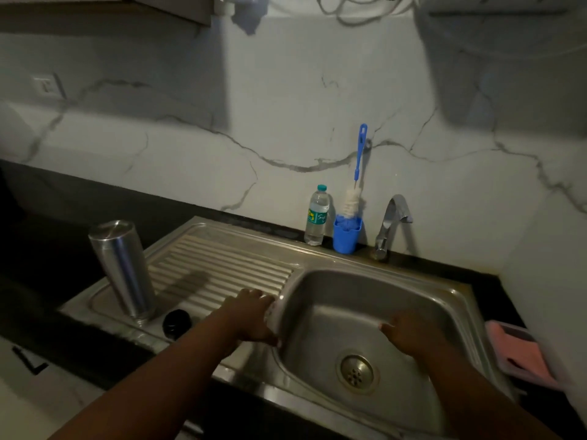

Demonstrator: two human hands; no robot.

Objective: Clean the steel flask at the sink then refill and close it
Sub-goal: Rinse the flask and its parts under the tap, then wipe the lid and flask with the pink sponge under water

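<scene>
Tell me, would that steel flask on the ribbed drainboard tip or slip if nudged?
The flask is tall and narrow and stands mouth-down on the ridges, so it probably tips easily. Its smooth steel likely slips in wet fingers. Once down, its round body would probably roll.

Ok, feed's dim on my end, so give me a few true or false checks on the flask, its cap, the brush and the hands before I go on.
1. The steel flask stands upside down on the draining board. True.
2. The black cap is screwed onto the flask. False: it lies on the board beside the flask.
3. The bottle brush stands in the blue cup by the tap. True.
4. The right hand holds the brush. False: it is over the basin, holding no brush.
5. The left hand grips the flask. False: it rests at the basin's left rim, apart from the flask.
</scene>
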